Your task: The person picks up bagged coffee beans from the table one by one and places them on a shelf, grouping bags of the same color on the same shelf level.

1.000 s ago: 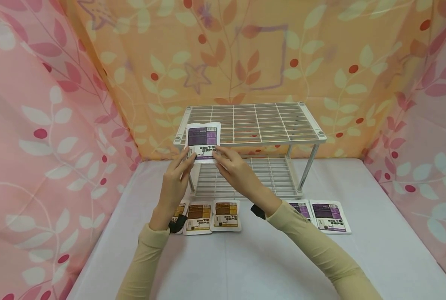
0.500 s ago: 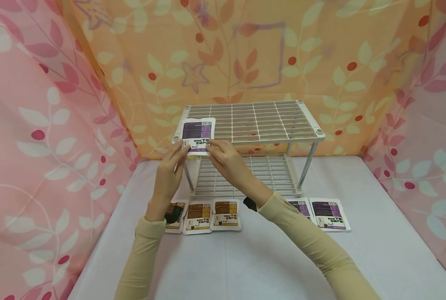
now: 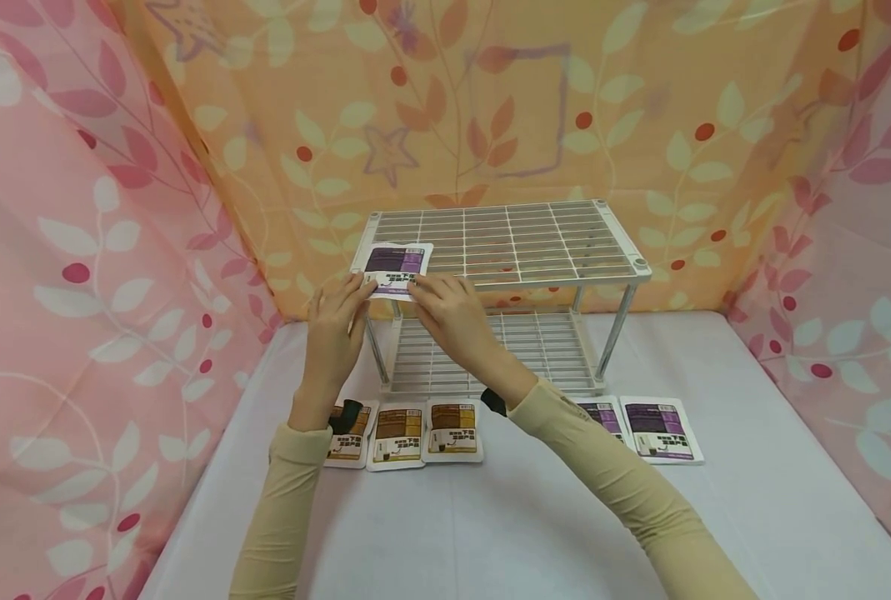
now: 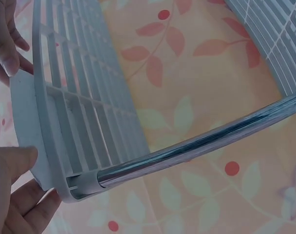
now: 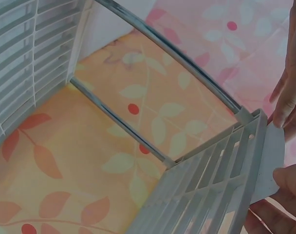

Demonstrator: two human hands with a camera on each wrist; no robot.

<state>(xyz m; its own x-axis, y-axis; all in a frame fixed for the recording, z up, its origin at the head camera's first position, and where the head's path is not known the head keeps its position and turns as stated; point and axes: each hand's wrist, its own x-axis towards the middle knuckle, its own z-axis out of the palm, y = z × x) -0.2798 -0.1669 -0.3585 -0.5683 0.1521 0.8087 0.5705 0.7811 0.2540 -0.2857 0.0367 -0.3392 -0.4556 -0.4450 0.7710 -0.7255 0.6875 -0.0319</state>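
Observation:
A white pouch with a purple label (image 3: 395, 268) lies at the front left corner of the rack's upper shelf (image 3: 516, 237), its near edge sticking out past the shelf's front. My left hand (image 3: 334, 321) pinches its left side, the thumb on one face and fingers on the other. At the right side my right hand (image 3: 456, 321) pinches it the same way. Both wrist views look from below: the pouch's pale underside (image 4: 27, 117) shows against the shelf's front rail, between the two hands.
Three brown-labelled pouches (image 3: 396, 435) lie in a row before the rack's lower shelf (image 3: 490, 354). Two more purple-labelled pouches (image 3: 661, 429) lie at the right, one partly behind the right sleeve. Metal posts (image 3: 615, 332) hold up the shelf; patterned cloth surrounds the table.
Both hands have carried the purple-labelled pouch slightly left, then tipped it flatter and lowered it onto the upper shelf's front left corner. The other pouches stay put.

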